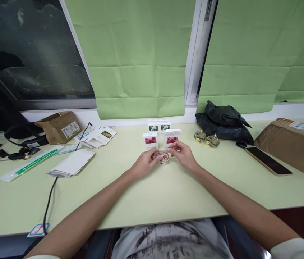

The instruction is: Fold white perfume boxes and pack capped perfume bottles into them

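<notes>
Nearest the camera, below left hand (145,163) and right hand (183,154), wear a pale shirt (170,242) with dark print. Reach over a yellow-green table (141,205) stretching far to either side of both. Well right of the right hand, see a big brown parcel (294,144); beyond that hand and rightward, black plastic bags (224,122); between hand and parcel, a dark-screened phone (267,161) lying flat. Bend the left hand in a loose curl; draw the right into a pinch, thumb and fingertips nearly meeting. Just beyond the fingertips, see two white boxes (150,141) with pink-red pictures, standing slightly apart; right of the right hand, two gold-trimmed ornaments (200,136) beside the bags. Between the hands, hold a clear round piece (162,157), grasping its left rim with left thumb and fingers; meet its opposite rim with the right, cannot tell whether gripping or only touching.
</notes>
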The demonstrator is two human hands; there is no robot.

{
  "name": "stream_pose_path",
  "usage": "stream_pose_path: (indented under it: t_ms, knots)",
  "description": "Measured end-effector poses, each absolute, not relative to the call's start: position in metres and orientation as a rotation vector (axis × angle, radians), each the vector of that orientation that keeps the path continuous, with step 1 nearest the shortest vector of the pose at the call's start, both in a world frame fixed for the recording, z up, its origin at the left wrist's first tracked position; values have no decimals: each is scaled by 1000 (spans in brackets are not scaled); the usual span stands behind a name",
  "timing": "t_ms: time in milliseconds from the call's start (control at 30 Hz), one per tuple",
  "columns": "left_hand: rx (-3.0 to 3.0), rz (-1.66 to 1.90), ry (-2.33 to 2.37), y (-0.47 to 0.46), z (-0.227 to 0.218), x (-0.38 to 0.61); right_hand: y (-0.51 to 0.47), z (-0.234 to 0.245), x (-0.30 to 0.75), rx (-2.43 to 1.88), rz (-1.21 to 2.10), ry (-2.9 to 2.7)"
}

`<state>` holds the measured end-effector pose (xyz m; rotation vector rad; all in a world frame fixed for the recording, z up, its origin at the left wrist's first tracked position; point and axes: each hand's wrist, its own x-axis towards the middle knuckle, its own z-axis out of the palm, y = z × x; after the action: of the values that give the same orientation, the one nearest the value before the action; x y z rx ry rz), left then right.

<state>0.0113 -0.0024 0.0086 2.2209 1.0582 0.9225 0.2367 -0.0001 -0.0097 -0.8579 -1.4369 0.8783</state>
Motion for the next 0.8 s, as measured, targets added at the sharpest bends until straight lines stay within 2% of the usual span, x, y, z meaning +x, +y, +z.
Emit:
stream_pose_path:
  t_ms: [433,800]
  knots:
    - [2161,940,1024,-4,10,11,-4,0,244,-761,868,-1593]
    - [2201,910,1021,-6,9,10,-4,0,246,-886,757,-1689]
